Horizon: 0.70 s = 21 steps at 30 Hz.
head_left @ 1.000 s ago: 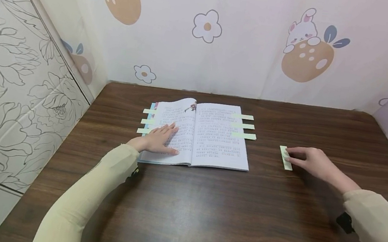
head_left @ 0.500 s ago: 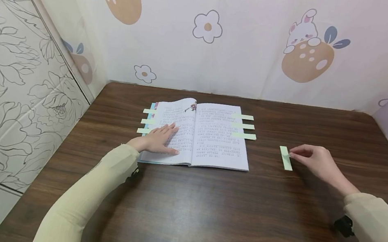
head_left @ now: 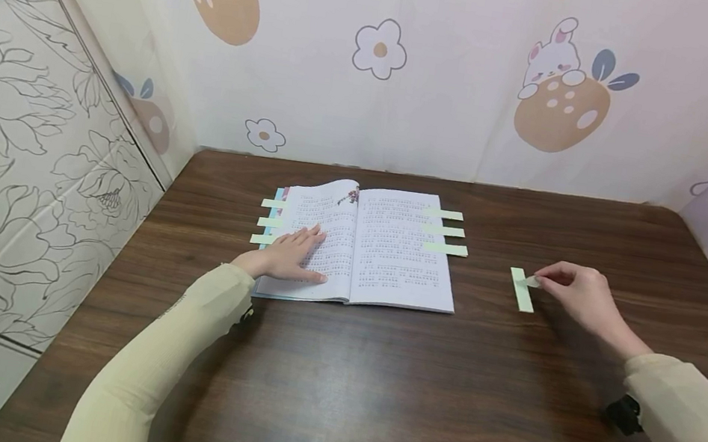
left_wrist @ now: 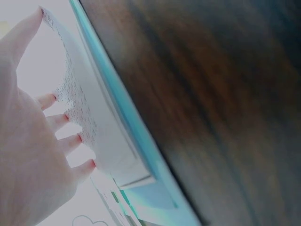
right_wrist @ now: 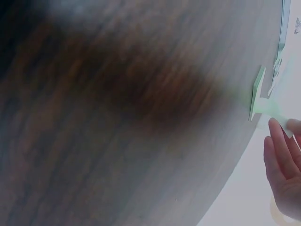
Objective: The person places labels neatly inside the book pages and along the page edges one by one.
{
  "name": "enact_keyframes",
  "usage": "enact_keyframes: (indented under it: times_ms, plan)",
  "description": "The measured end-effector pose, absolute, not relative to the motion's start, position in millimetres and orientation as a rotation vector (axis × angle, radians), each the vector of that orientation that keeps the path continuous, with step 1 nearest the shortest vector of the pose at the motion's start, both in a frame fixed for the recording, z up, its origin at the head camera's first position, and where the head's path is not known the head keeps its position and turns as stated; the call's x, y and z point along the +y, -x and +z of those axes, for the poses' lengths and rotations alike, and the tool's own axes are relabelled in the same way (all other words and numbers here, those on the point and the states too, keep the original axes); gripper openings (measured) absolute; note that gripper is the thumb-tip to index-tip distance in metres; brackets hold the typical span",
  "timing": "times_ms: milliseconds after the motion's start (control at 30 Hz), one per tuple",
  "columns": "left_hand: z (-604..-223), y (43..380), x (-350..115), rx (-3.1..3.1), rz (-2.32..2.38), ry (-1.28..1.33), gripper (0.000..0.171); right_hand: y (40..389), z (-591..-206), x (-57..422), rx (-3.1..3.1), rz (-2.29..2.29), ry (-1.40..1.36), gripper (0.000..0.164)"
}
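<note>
An open book (head_left: pixel 396 280) lies on the brown table, pale green sticky tabs (head_left: pixel 450 231) sticking out at both sides. My left hand (head_left: pixel 287 253) rests spread on its left page; in the left wrist view the fingers of that hand (left_wrist: pixel 33 155) reach across the printed text. To the right of the book is a narrow pad of pale green sticky notes (head_left: pixel 523 299). Beside it, my right hand (head_left: pixel 582 292) pinches the end of one sticky note (head_left: pixel 532 281) between thumb and fingers. The right wrist view shows this strip (right_wrist: pixel 269 108) bent up from the pad (right_wrist: pixel 257 94).
The dark wooden table (head_left: pixel 331 384) runs back to a wall covering (head_left: pixel 437 112) printed with rabbits and flowers. A white panel with flower outlines (head_left: pixel 7 127) borders the left side. The book's blue cover (left_wrist: pixel 117 103) shows under its pages.
The right hand's fingers have drawn slightly right, away from the pad, and the end of a sticky note now lifts with them. The left hand and book have stayed in place.
</note>
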<state>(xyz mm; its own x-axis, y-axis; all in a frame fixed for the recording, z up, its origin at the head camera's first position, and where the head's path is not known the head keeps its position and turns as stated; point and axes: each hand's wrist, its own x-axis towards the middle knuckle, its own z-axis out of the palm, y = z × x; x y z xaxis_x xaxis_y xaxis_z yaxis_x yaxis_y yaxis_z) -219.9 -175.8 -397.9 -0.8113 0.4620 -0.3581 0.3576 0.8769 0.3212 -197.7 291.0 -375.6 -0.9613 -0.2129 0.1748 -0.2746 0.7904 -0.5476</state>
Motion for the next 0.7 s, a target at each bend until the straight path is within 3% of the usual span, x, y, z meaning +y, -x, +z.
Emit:
enact_keyframes:
  times_ms: [700]
  plan:
    - [-396.4,220.1,-175.5,2.611,0.322,-0.604,0.089,196.0,-379.3,289.9,-2.758,1.064,-0.146,0.016]
